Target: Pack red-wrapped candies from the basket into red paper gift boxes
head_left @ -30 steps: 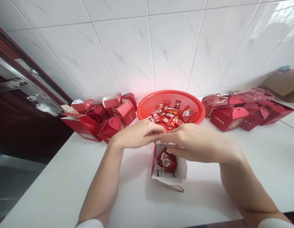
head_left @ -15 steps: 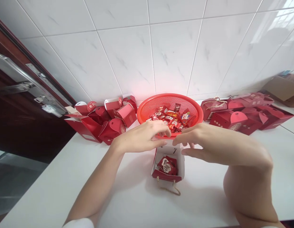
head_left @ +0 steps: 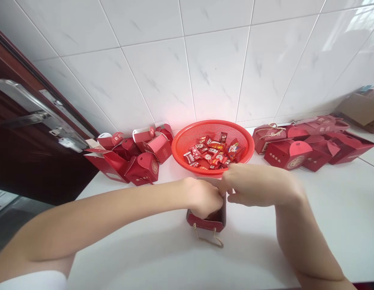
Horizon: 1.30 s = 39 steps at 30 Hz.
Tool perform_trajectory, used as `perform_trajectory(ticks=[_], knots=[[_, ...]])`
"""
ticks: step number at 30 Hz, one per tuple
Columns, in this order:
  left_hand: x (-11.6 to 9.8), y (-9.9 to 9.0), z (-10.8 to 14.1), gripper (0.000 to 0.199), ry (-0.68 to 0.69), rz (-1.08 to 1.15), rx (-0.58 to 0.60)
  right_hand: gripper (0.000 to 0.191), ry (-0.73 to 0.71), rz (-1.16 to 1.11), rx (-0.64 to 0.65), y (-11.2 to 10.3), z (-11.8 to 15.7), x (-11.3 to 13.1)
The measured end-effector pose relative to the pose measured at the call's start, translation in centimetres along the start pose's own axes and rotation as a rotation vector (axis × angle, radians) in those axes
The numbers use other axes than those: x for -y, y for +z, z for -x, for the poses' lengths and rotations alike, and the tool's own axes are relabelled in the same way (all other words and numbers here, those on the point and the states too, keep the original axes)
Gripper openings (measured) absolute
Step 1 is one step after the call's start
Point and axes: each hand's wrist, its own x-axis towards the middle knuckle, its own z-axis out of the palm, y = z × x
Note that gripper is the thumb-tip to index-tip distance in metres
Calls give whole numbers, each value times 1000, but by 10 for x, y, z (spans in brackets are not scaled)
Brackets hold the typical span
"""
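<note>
A small red gift box [head_left: 206, 224] with a twisted rope handle [head_left: 208, 241] stands open on the white table. My left hand [head_left: 205, 198] reaches down into it; its fingers are hidden inside, so what they hold does not show. At the box's far right edge, my right hand [head_left: 253, 186] has its fingers curled closed against the wall. Just behind both hands sits a red plastic basket [head_left: 178, 141] holding several wrapped sweets [head_left: 211, 155]. The packets inside the box are mostly covered by my left hand.
Several open red boxes [head_left: 143, 167] cluster at the back left. More red boxes [head_left: 289, 154], folded shut, line the back right, with a brown cardboard box [head_left: 360, 109] beyond. A tiled wall [head_left: 215, 76] rises behind the table, and a dark door [head_left: 26, 161] stands at the left.
My left hand has moved from above the box's far edge down inside it. My right hand has closed in on the box's far right edge. The box appears slightly further left.
</note>
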Motion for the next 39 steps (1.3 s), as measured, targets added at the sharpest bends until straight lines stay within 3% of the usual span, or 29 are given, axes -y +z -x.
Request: perform_trajectory(ticks=[4, 7, 13, 16, 23, 29, 35, 39], knots=[[7, 6, -6, 29, 97, 2, 53, 19, -42, -20, 47, 0, -15, -1], [6, 11, -7, 30, 127, -35, 29, 20, -45, 12, 37, 2, -17, 2], [0, 14, 13, 14, 33, -109, -144, 19, -14, 85, 13, 6, -7, 11], [-1, 12, 24, 27, -26, -48, -201, 20, -49, 100, -13, 7, -3, 13], [-5, 16, 19, 12, -58, -66, -54, 21, -38, 106, -18, 8, -1, 17], [-4, 14, 20, 19, -78, -83, -38, 22, -38, 108, 20, 7, -3, 18], [0, 16, 15, 19, -106, -115, -92, 25, -63, 103, -14, 9, -4, 18], [9, 18, 18, 29, -51, 18, -219, 19, -57, 115, -29, 10, -5, 18]])
